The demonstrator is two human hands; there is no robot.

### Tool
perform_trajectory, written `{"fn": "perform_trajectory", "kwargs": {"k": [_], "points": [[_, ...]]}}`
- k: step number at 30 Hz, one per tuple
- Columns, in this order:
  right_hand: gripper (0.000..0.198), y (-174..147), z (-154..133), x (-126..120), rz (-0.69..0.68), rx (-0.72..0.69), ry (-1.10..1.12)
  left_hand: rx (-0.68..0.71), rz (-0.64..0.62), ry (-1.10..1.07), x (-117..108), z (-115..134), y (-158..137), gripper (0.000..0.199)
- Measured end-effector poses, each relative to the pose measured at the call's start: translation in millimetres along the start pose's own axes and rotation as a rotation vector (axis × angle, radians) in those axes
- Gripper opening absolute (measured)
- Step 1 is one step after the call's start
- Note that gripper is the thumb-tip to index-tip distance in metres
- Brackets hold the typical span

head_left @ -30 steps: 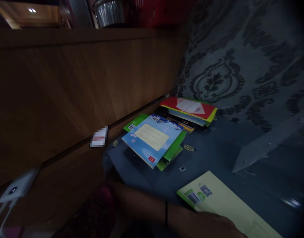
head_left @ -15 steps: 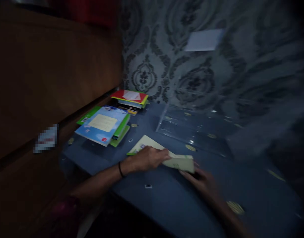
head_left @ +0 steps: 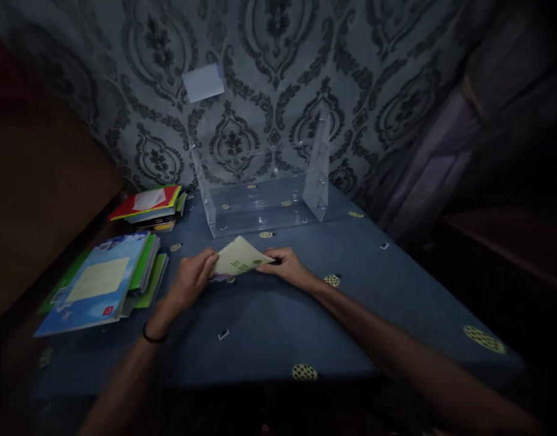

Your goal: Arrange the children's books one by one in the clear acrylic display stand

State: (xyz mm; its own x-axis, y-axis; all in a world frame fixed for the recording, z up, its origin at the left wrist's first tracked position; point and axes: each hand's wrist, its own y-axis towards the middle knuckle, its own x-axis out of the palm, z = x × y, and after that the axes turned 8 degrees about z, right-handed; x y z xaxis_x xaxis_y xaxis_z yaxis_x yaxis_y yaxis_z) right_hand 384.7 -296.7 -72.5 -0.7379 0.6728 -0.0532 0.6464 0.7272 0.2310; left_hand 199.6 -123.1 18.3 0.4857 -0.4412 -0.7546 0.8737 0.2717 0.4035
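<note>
Patterned wallpaper (head_left: 273, 72) covers the wall behind the worktop (head_left: 269, 348), which is dressed in a blue cloth printed with yellow pineapple shapes and small dark-and-white marks. Lighting is dim. A white card (head_left: 203, 83) is positioned against the wallpaper, left of center. At the right side, a pale purple curtain (head_left: 437, 163) is gathered by a tie. A brown panel (head_left: 37, 194) bounds the left side.

The pale book (head_left: 239, 257) is located above the middle of the worktop, between both hands, with its printed face tilted toward the viewer. The left hand (head_left: 190, 278) grips its left edge; a dark band (head_left: 154, 336) encircles that wrist. The right hand (head_left: 285, 266) grips its right edge between thumb and fingers. Contact between book and cloth cannot be determined.

Behind the pale book, a clear plastic rack (head_left: 317, 172) stands upright near the wall. Two book stacks are set at the left: the front stack carries a blue book (head_left: 100, 275) on top; the rear stack is topped by a red cover (head_left: 123, 208) bearing a white label (head_left: 150, 199).
</note>
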Motion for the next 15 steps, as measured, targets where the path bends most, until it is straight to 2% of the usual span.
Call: {"fn": "perform_trajectory", "kwargs": {"k": [5, 9, 12, 15], "points": [[0.037, -5, -19, -1, -0.036, 0.104, 0.133, 0.076, 0.043, 0.037, -27, 17, 23, 0.034], [0.039, -15, -30, 3, -0.199, 0.179, 0.307, 0.071, -0.054, 0.038, -41, 17, 53, 0.039], [0.043, -20, -30, 5, -0.268, 0.274, 0.455, 0.001, -0.242, -0.058, -25, -2, 69, 0.045], [0.043, -19, -24, 0, -0.232, 0.371, 0.470, -0.076, -0.427, -0.165, 11, -29, 71, 0.050]]}}
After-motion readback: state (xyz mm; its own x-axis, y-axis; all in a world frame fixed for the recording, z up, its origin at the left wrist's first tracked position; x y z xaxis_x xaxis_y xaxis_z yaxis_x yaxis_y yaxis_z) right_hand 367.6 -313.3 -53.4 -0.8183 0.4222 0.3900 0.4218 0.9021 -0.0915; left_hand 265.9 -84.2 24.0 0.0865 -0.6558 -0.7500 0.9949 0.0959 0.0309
